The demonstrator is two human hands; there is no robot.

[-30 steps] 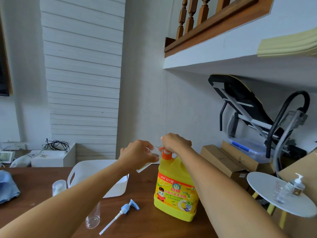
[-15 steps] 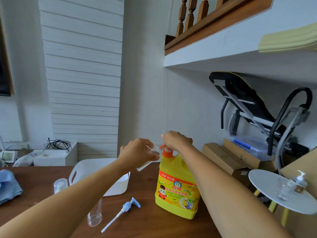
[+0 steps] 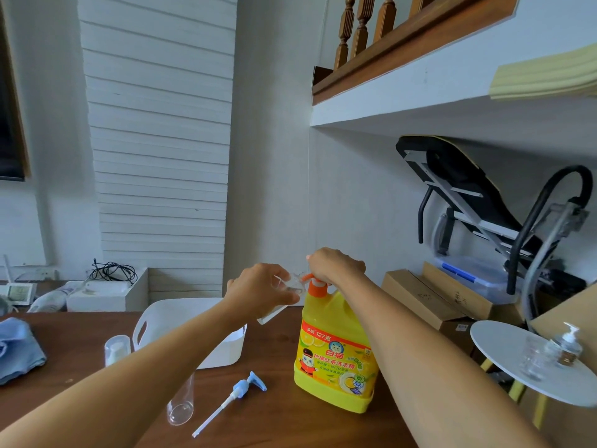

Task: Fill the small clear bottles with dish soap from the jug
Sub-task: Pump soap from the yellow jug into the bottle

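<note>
Yellow plastic soap jug (image 3: 336, 360) stands on the wooden tabletop (image 3: 281, 402), right hand (image 3: 336, 266) fingers curled over its orange pump (image 3: 318, 288), left hand (image 3: 261, 291) fingers clamped on a small clear bottle (image 3: 274, 313) tilted up to it, apparently to catch soap.

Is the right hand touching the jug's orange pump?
Touching. The head view shows the right hand curled over the top of the orange pump, with no gap visible.

2 bare forearms reach forward and converge. The left hand (image 3: 261, 291) curls its fingers around a small bottle (image 3: 270, 315); the right hand (image 3: 336, 266), knuckles up, closes down over a pump (image 3: 317, 287).
</note>
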